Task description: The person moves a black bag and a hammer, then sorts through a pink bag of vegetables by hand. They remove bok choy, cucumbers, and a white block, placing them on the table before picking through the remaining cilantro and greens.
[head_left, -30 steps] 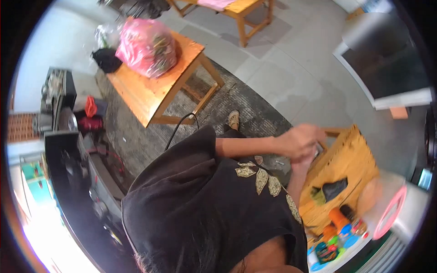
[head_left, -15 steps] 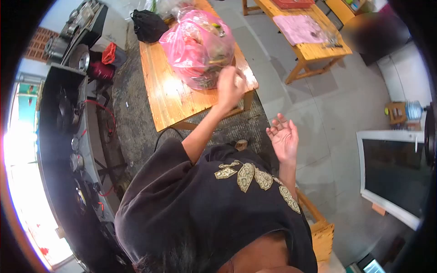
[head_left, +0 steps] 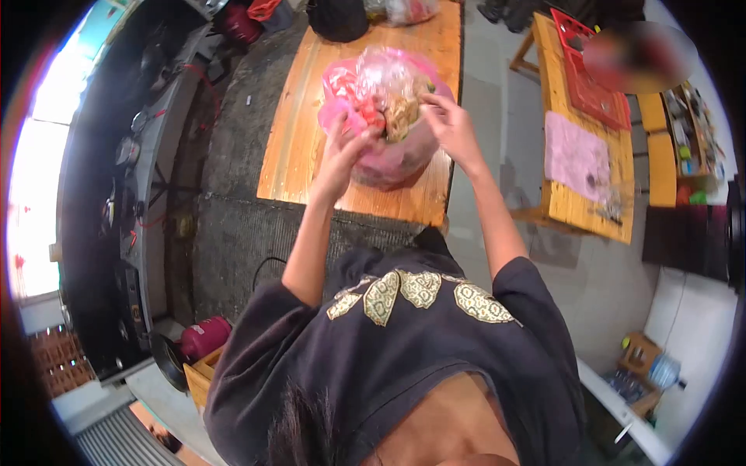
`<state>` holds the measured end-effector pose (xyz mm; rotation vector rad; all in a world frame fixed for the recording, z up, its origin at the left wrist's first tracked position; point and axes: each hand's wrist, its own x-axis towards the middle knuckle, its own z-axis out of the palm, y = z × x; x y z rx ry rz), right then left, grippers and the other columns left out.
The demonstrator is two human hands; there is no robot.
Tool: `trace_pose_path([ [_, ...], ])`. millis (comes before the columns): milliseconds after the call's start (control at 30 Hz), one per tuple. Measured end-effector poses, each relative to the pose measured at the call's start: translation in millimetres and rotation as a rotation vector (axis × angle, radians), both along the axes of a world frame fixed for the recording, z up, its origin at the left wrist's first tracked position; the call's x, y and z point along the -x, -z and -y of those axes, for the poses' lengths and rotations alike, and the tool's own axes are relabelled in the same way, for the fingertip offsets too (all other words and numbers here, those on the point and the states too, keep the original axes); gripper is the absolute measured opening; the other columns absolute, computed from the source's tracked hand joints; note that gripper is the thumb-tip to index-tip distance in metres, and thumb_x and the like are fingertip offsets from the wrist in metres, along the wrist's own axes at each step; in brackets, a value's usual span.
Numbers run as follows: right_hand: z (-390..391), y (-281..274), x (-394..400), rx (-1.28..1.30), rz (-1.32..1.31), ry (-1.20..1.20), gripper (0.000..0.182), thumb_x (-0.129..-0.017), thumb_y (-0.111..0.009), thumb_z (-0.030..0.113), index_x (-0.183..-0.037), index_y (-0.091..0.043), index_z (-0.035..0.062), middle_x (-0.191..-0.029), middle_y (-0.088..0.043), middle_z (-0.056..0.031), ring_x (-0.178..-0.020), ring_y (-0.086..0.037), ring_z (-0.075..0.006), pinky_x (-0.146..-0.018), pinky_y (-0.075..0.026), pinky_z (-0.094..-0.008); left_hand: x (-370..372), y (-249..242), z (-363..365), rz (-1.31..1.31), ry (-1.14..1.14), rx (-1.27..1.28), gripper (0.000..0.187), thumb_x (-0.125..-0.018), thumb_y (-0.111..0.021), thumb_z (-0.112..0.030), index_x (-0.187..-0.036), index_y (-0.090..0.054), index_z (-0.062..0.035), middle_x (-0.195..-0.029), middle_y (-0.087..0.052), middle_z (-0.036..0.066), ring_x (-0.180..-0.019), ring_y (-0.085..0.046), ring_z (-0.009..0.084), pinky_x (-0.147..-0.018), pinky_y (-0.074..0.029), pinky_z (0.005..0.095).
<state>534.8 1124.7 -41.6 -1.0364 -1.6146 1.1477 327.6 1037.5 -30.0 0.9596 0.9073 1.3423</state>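
Rough, dark flooring is running down the left of the room beside a long dark counter point(head_left: 97, 179), while smooth grey tiles point(head_left: 497, 101) are spreading out on the right. Between them a varnished wooden table point(head_left: 299, 132) is standing, its planks shining in places under the light. At its far end a black bag point(head_left: 339, 19) is resting, with clear plastic bags point(head_left: 412, 10) lying just beside it.

Near the middle of the tabletop, toward the close end, a bulging pink bag point(head_left: 396, 159) is sitting. Clear plastic point(head_left: 385, 68) is glinting at its top, and reddish and tan contents are showing through.

Both hands are working at the bag. The left hand point(head_left: 339, 159) is bending its fingers against the near left side of the pink plastic; whether they are pinching it, I cannot tell. The right hand point(head_left: 453, 133) is coming in from the other side, thumb and fingers bent and slightly parted by the tan contents, and its grip is too blurred to make out.

Across the tiles a second wooden table point(head_left: 559, 198) is holding a pink cloth point(head_left: 577, 151) and a red tray point(head_left: 594, 97). Low on the left a maroon gas cylinder point(head_left: 206, 339) is standing near the counter's end, and a blue water jug point(head_left: 664, 371) is showing at the lower right
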Motion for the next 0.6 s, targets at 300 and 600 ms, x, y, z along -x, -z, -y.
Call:
trace_pose_path([
  [300,-103.4,-8.4,62.1,-0.429,0.62,-0.357,0.051,-0.071,-0.071,0.013,-0.118,-0.055,0.0008,-0.112,-0.059,-0.0245,-0.098,-0.061,-0.0367,-0.081,-0.05,-0.0418,-4.3,30.4,10.3,-0.472,-1.073,0.149,0.026,-0.083,-0.057,-0.001,-0.101,-0.038,-0.0026,-0.086,-0.048,0.006,-0.067,-0.049,0.0133,-0.062,-0.044,0.028],
  [600,-88.4,-125.7,8.9,-0.537,0.241,-0.227,0.015,-0.082,-0.061,0.005,-0.096,-0.059,-0.0005,-0.081,-0.062,-0.0101,-0.074,-0.062,-0.0241,-0.068,-0.048,-0.0365,-15.0,-24.8,-26.7,-1.433,-0.741,-0.288,0.034,-0.078,-0.064,-0.011,-0.11,-0.053,-0.0057,-0.101,-0.053,0.013,-0.085,-0.057,0.0323,-0.073,-0.047,0.0404],
])
